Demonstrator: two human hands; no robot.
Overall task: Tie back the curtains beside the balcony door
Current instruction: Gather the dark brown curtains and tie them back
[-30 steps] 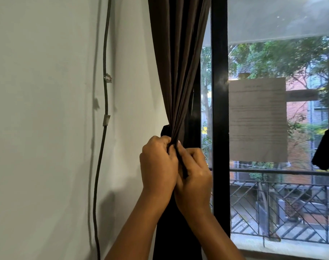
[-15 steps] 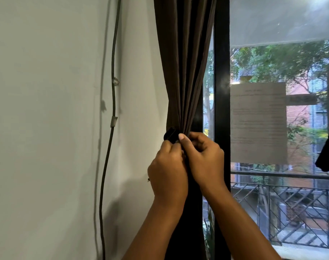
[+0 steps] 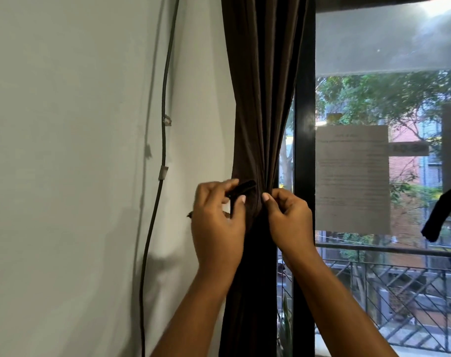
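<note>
Brown curtain fabric hangs gathered into a tight bunch just left of the black balcony door frame, which serves as the landmark. At the narrowest point of the bunch, a dark tie-back strap wraps the folds. The left hand pinches the loose end of this strap between thumb and fingers, left of the frame and touching the curtain's left side. The right hand sits between the strap and the frame, fingers curled, thumb and forefinger pinching the curtain folds at the cinch. Further left of the frame, a grey cable runs down the pale wall, held by small clips. Right of the frame, a paper notice is stuck to the glass, with a metal balcony railing and trees beyond it.
</note>
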